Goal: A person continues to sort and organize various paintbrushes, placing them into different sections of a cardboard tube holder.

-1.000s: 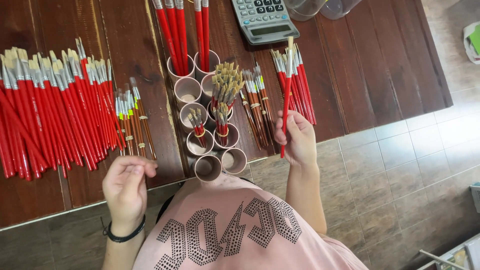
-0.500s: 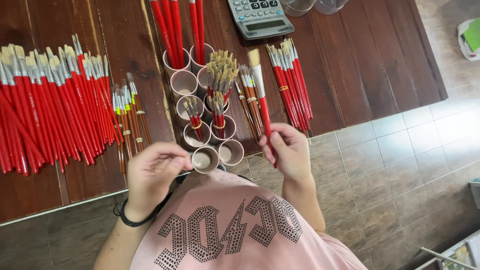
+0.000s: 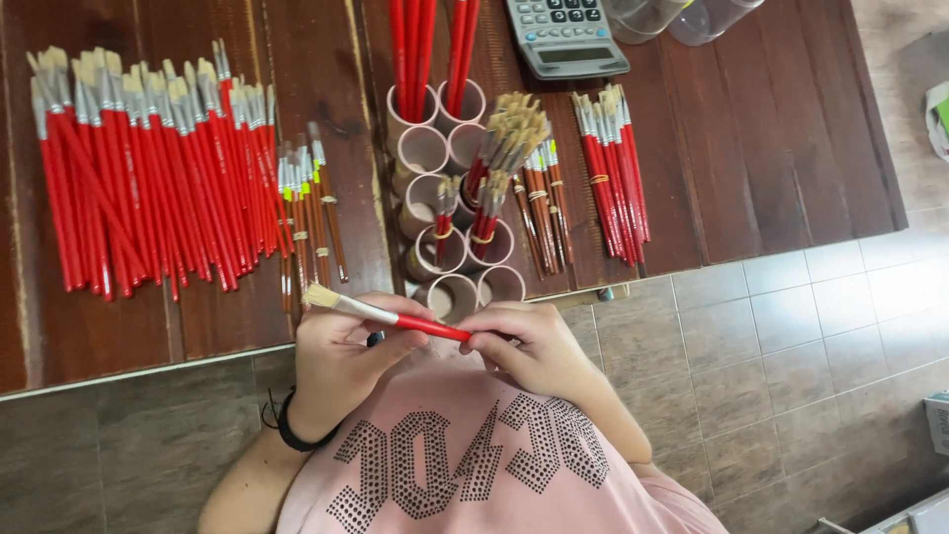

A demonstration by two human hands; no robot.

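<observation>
A red-handled paintbrush (image 3: 390, 318) with pale bristles lies crosswise between both hands, bristles pointing left. My left hand (image 3: 341, 361) pinches it near the metal ferrule. My right hand (image 3: 529, 346) grips the red handle end. Both hands sit at the near edge of a dark wooden table (image 3: 751, 148), right in front of a cluster of cardboard tubes (image 3: 445, 213); some tubes hold brushes and others stand empty.
A big pile of red brushes (image 3: 138, 173) lies on the left, with small brown-handled brushes (image 3: 311, 213) beside it. A red bundle (image 3: 615, 178) lies right of the tubes. A calculator (image 3: 565, 35) and clear containers (image 3: 682, 15) sit at the far edge. Tiled floor (image 3: 791, 346) lies below.
My right hand brought the brush down from upright beside the bundle to level in front of me. My left hand moved right and took hold of its ferrule end.
</observation>
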